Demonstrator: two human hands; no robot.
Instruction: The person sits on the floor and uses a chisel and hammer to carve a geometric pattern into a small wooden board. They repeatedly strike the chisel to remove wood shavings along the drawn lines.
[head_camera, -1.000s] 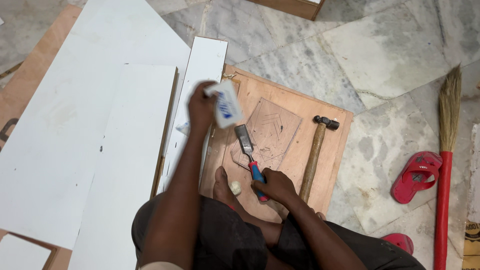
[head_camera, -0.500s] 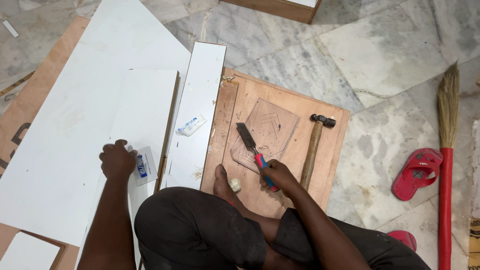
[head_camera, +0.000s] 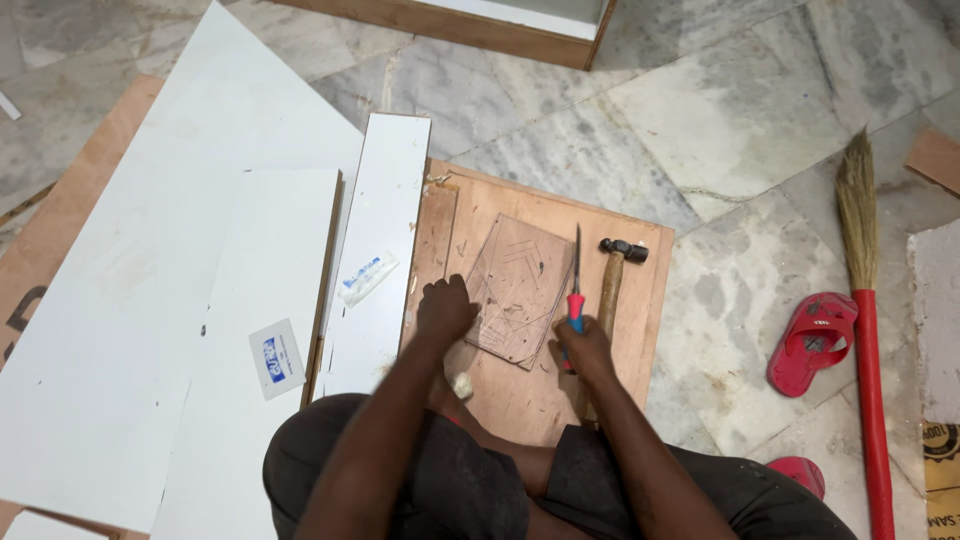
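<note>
One chisel, one hammer and one broom. Two red slippers, the second partly hidden. Two small blue-and-white packets, the other on the narrow panel. Three white panels. Two hands.

Surface: grey-veined marble tile floor, pale joints running across it.
Centre: square brown plywood board, flat on the tiles.
Left: large white laminate panels, overlapping, with a narrow white laminate strip along their right edge, just beside the plywood board.
Under the panels: brown sheet of board, showing at the far left.
Top edge: wooden-framed cabinet piece, white inside.
Right: straw broom with a red handle, lying lengthwise.
Beside the broom: red rubber sandal, on the tiles; a second red sandal nearer the person.
Far right: pale slab, partly out of frame.
</note>
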